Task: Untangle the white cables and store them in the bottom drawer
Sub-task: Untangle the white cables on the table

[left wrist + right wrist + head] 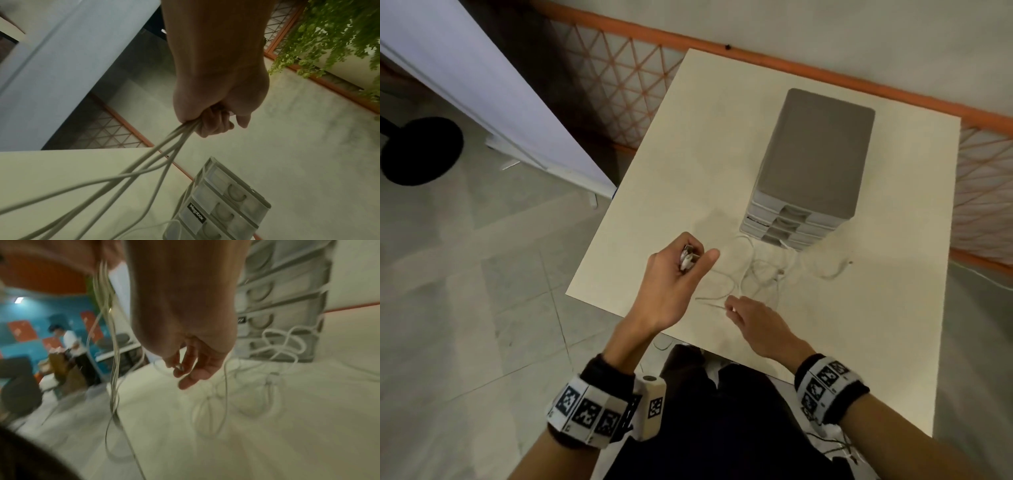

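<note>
A tangle of white cables (763,270) lies on the cream table (859,342), in front of a grey drawer unit (815,154) whose drawers all look closed. My left hand (695,255) is raised over the table's left side. It grips a bundle of cable ends, with the plugs (689,259) sticking out of the fist. In the left wrist view several strands (144,167) run down from that fist (216,120). My right hand (732,308) is low over the table, near its front edge. Its thumb and forefinger (180,369) pinch a thin cable at its small connector.
An orange lattice fence (619,78) runs behind and to the right of the table. A white panel (482,85) and a black round base (421,150) stand on the tiled floor at left. A person (69,344) stands far off. Green foliage (339,32) hangs behind the fence.
</note>
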The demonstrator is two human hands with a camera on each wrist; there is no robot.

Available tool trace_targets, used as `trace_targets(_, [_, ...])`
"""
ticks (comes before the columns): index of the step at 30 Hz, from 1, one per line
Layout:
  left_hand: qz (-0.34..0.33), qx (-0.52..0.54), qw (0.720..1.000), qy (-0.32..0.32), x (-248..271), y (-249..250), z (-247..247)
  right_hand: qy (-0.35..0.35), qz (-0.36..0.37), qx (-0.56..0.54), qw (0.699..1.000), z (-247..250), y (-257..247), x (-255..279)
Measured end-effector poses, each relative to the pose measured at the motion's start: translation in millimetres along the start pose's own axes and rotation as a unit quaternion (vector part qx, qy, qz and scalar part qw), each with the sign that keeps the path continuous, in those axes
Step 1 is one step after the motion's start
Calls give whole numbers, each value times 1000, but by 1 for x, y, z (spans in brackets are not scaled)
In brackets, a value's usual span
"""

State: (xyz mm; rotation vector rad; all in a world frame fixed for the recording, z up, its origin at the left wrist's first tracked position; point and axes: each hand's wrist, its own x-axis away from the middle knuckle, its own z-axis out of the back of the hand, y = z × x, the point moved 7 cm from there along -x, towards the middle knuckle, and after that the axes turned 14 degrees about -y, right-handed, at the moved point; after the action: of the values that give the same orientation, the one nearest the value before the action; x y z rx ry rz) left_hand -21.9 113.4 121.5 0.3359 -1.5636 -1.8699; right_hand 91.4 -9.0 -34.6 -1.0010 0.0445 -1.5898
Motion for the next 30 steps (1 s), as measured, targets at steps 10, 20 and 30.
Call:
trace_targets(10, [-60,25,996,-58,-38,24,-57,271,79,-324,903,141,-46,90])
trace_targets(20, [-67,177,980,-65,-46,35,-76,385,112,-308,863,159,-58,96])
trace_targets(30, [-69,180,981,19,-51,37,-48,248,88,-329,907,146,-53,75])
